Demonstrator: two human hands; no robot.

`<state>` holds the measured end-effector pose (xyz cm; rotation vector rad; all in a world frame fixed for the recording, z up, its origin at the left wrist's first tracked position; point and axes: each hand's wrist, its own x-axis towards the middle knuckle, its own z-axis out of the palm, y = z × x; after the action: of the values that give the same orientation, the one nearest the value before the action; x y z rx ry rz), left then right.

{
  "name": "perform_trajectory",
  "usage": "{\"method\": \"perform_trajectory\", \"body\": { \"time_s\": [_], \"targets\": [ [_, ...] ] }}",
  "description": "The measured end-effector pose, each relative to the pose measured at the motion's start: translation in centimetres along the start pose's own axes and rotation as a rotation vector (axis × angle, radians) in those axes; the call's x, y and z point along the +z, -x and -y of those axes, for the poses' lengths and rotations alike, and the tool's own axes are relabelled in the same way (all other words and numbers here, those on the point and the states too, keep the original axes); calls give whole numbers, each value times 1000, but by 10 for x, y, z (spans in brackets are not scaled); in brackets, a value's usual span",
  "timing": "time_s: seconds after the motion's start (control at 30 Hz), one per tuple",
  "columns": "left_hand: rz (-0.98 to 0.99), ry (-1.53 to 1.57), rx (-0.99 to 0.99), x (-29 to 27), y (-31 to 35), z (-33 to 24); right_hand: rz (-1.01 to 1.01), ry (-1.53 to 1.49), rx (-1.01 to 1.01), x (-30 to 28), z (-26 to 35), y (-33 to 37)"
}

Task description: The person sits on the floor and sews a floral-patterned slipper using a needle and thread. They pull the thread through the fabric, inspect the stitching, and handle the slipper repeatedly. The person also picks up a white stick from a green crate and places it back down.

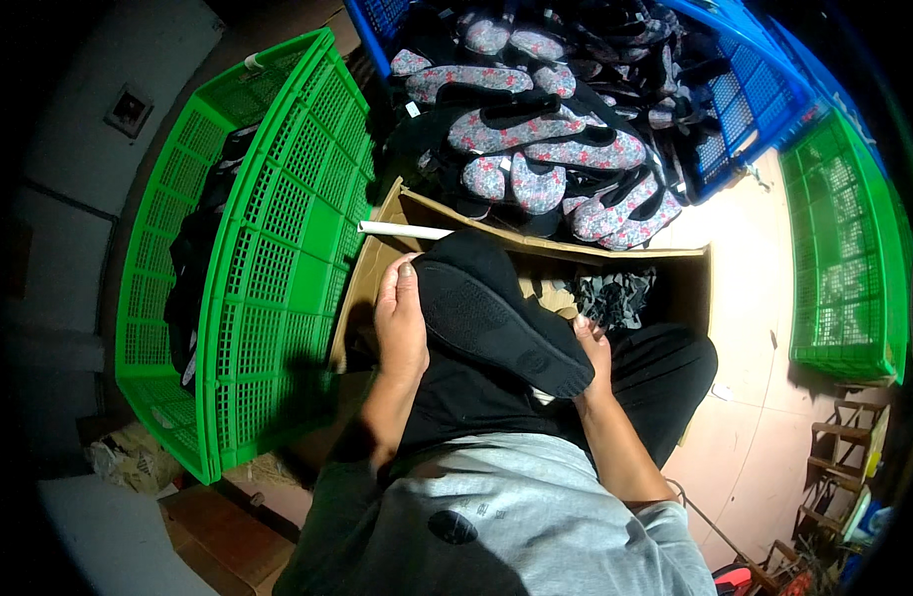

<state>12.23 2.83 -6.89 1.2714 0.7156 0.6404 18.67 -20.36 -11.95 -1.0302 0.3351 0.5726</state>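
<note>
Above my lap I hold a black shoe (501,323) with its dark sole facing up. My left hand (401,316) is closed on the end at the left, thumb lying along the sole's edge. At the other end my right hand (593,360) grips the lower right side, with the fingers partly hidden beneath the shoe. A small white bit shows under that end. Beyond the shoe stands an open cardboard box (566,248) with dark grey scraps (615,298) inside. A white stick or tube (402,230) lies across the box's left corner.
A big blue crate (740,94) ahead holds a heap of floral-patterned shoes (536,129). To the left, a tall green crate (278,258) contains dark items. Another green crate (844,248) stands at the far right, above a wooden rack (839,457) on the pale floor.
</note>
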Motion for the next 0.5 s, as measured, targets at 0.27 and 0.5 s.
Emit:
{"method": "perform_trajectory", "body": {
  "time_s": [0.27, 0.5],
  "targets": [
    [102, 209, -71, 6, 4, -24, 351, 475, -747, 3, 8, 23],
    [176, 510, -104, 12, 6, -39, 445, 280, -469, 14, 6, 29]
  ]
}}
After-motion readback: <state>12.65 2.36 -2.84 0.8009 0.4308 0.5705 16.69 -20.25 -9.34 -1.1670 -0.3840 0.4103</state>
